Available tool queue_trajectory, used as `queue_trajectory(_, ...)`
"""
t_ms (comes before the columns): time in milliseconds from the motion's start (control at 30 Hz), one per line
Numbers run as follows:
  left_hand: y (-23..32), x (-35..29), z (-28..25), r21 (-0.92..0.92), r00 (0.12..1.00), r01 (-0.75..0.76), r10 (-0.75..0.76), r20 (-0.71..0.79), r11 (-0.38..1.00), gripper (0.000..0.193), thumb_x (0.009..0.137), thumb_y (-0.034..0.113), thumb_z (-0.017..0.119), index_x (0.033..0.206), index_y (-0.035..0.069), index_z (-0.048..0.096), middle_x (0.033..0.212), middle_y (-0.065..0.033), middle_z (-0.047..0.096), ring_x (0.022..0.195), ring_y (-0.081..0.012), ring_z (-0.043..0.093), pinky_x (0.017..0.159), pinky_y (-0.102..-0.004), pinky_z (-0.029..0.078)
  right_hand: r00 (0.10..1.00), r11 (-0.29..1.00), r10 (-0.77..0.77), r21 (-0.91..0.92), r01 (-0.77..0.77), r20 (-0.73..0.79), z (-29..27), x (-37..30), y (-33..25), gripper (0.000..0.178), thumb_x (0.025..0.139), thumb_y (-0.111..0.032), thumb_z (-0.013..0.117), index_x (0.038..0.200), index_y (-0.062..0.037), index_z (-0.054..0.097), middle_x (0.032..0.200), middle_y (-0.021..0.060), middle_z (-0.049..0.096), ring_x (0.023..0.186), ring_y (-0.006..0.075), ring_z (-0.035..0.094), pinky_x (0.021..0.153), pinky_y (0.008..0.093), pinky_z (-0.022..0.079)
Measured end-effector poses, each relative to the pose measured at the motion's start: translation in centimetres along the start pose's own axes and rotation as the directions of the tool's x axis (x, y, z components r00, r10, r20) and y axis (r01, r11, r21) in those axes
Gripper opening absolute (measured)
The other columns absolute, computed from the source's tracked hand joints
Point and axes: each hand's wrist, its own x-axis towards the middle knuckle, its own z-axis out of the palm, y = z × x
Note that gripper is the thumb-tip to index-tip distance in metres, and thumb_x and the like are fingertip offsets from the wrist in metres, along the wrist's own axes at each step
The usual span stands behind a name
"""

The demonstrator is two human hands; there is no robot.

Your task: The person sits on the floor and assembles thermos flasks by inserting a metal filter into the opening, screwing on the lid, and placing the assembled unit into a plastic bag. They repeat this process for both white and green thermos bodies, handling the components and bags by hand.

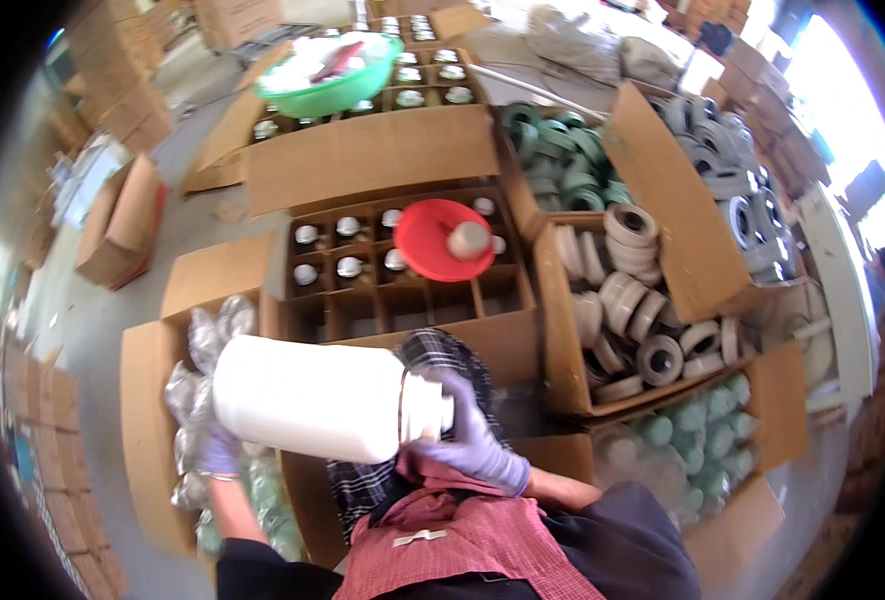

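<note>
A large white bottle-shaped container (308,398) lies almost level across my lap, its narrower neck to the right. My right hand (473,430), in a thin purple glove, is closed around that neck. At the container's lower left, my gloved left hand (218,452) is blurred, and its fingers are partly hidden. I cannot tell whether it bears the container or only touches it. Just behind this hand, an open carton (153,440) holds several clear plastic-wrapped pieces (203,340) and pale green ones.
Ahead stands a divided carton (363,312) of white-capped bottles, a red dish (431,245) on top. Behind it, a green basin (338,95) rests on another carton. To the right, cartons hold beige rings (623,300), green rings (563,150), grey rings (748,215) and green wrapped pieces (698,435).
</note>
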Motion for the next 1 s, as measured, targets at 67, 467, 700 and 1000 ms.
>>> queue_trajectory(67, 3.3, 2.6, -0.3, 0.322, 0.966, -0.098, 0.012, 0.259, 0.942, 0.04, 0.088, 0.031, 0.067, 0.116, 0.003, 0.065, 0.101, -0.0164, 0.07, 0.093, -0.0236, 0.069, 0.082, -0.0377, 0.053, 0.979, 0.957, 0.181, -0.246, -0.153, 0.097, 0.0, -3.5, 0.5, 0.076, 0.074, -0.022, 0.082, 0.135, 0.0012, 0.043, 0.126, 0.0239, 0.054, 0.115, 0.0351, 0.057, 0.095, 0.0413, 0.046)
queue_trajectory(467, 2.6, 5.1, 12.8, 0.558, 0.844, -0.421, 0.083, 0.53, 0.715, 0.04, 0.085, 0.044, 0.066, 0.088, 0.004, 0.07, 0.079, -0.0162, 0.065, 0.076, -0.0342, 0.064, 0.068, -0.0426, 0.051, 0.493, 0.318, -0.221, -0.54, -0.779, -0.842, -33.2, -2.3, 14.6, 0.058, 0.079, -0.029, 0.074, 0.12, 0.0049, 0.052, 0.11, 0.0265, 0.06, 0.101, 0.0397, 0.059, 0.094, 0.0458, 0.044)
queue_trajectory(700, 1.3, 4.2, 12.3, 0.537, 0.915, -0.393, 0.259, 0.31, 0.746, 0.028, 0.086, 0.032, 0.069, 0.094, 0.005, 0.068, 0.081, -0.0144, 0.066, 0.067, -0.0285, 0.065, 0.061, -0.0381, 0.052, 0.636, 0.41, -0.393, -0.745, -0.526, -0.664, -33.0, 0.2, 12.6, 0.016, 0.089, -0.012, 0.063, 0.091, 0.0033, 0.058, 0.084, 0.0177, 0.058, 0.081, 0.0321, 0.056, 0.076, 0.0413, 0.044)
queue_trajectory(1000, 3.1, 4.0, 12.9, 0.373, 0.953, -0.304, 0.281, 0.114, 0.877, 0.021, 0.088, 0.018, 0.068, 0.103, 0.004, 0.066, 0.083, -0.012, 0.063, 0.068, -0.0204, 0.067, 0.059, -0.0317, 0.052, 0.451, 0.183, -0.081, -0.458, -0.87, -0.889, -34.6, -0.8, 16.4, 0.039, 0.084, -0.031, 0.071, 0.108, -0.0017, 0.063, 0.11, 0.0229, 0.057, 0.107, 0.0403, 0.053, 0.093, 0.0503, 0.041)
